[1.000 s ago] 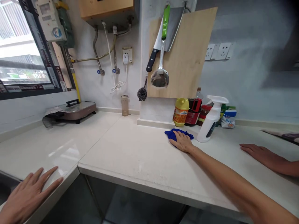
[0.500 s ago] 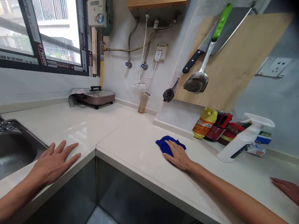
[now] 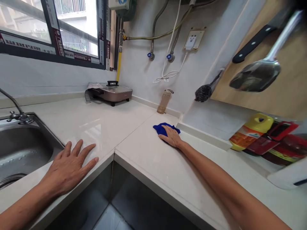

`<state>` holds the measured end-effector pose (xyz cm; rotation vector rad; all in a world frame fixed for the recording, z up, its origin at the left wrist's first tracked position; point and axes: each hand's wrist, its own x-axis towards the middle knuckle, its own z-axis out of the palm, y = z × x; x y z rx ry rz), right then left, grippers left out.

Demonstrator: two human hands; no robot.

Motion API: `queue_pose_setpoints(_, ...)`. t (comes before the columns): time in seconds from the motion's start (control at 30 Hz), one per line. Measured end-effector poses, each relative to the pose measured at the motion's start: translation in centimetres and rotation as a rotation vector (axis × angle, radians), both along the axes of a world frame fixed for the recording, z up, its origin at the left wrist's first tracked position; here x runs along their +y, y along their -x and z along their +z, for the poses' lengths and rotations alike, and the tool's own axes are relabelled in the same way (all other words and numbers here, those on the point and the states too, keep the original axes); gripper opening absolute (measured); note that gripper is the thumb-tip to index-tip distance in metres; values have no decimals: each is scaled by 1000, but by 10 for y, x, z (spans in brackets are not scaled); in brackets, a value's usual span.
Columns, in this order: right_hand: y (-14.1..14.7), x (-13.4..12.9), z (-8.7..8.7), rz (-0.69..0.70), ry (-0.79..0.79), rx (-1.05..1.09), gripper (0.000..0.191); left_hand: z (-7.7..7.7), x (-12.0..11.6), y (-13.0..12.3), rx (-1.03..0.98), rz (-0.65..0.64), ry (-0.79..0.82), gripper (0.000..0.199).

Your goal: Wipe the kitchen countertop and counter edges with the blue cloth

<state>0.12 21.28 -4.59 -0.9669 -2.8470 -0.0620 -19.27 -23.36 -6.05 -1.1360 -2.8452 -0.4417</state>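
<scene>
Blue cloth [image 3: 165, 128] lies bunched on the white countertop [image 3: 148, 153], close to the raised ledge at the wall, under the right hand [image 3: 170, 137], whose flat, unclenched palm presses it down. The left hand [image 3: 69, 166] rests spread and empty on the counter beside the sink [image 3: 21, 150], well apart from the cloth.

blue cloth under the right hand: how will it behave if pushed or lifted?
The blue cloth is bunched under the right hand, so probably floppy and light. On the glossy counter it likely slides easily when pushed. Lifted, it would probably droop.
</scene>
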Motion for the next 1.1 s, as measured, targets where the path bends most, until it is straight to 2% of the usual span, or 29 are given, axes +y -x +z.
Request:
queue_pose_setpoints(0.1, 27, 5, 1, -40, 9, 35, 73, 15, 3, -11, -64, 8, 142, 75)
queue_pose_setpoints(0.23, 74, -11, 1, -79, 37, 60, 78, 26, 5, -19, -114, 9, 183, 72)
queue_pose_setpoints(0.43, 149, -80, -5, 124, 72, 53, 78, 25, 3, -20, -138, 12, 170, 72)
queue_pose_setpoints(0.57, 166, -127, -4, 277, 103, 40, 77, 25, 4, -20, -141, 3, 171, 73)
queue_pose_setpoints(0.67, 156, -154, -1, 378, 116, 27, 77, 26, 4, -20, -140, 6, 160, 73)
queue_pose_setpoints(0.83, 113, -187, 0, 519, 131, 12, 78, 25, 2, -18, -137, -3, 159, 71)
queue_pose_setpoints(0.97, 72, -201, -1, 567, 152, 47, 73, 24, 3, -12, -71, -47, 158, 67)
queue_pose_setpoints(1.1, 22, -208, 1, 582, 151, 66, 67, 29, 2, -5, -3, -114, 161, 63)
